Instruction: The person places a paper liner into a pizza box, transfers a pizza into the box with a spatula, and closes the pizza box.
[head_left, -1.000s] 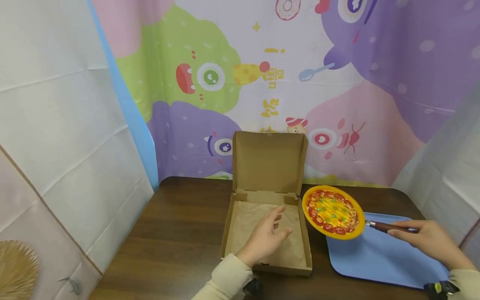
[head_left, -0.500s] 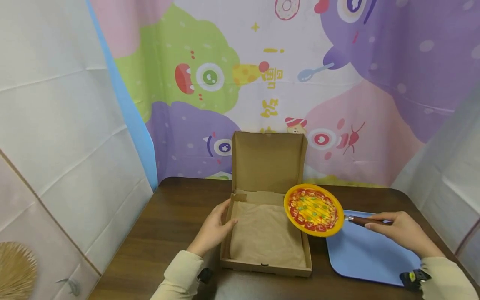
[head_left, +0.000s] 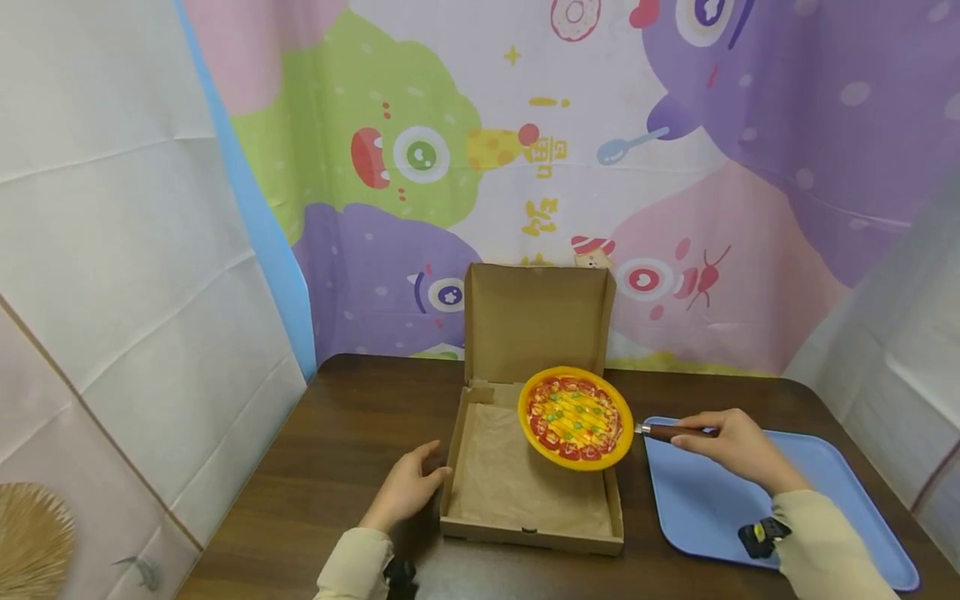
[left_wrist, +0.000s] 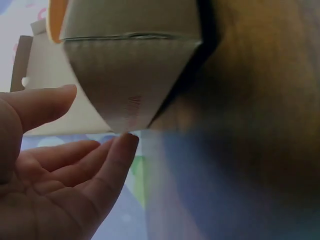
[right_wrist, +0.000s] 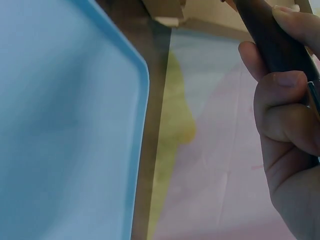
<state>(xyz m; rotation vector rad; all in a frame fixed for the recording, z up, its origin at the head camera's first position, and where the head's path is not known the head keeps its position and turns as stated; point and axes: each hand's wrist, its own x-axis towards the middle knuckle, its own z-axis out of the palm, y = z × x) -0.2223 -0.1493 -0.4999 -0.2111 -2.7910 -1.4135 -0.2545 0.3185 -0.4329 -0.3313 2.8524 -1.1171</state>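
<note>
My right hand grips the dark wooden handle of a server, its fingers curled round the handle in the right wrist view. On the server rides a toy pizza with a yellow rim, red slices and green bits. It hangs tilted over the right half of an open cardboard pizza box, whose lid stands upright behind. The server's blade is hidden under the pizza. My left hand is beside the box's left wall, fingers relaxed and holding nothing; in the left wrist view its fingertips are near the box side.
A blue tray lies on the dark wooden table to the right of the box, under my right forearm. Brown paper lines the box. A cartoon-printed curtain hangs behind the table.
My right hand has carried the pizza on the server leftward, from above the tray's edge to over the box. My left hand has moved left from above the box to beside its left wall.
</note>
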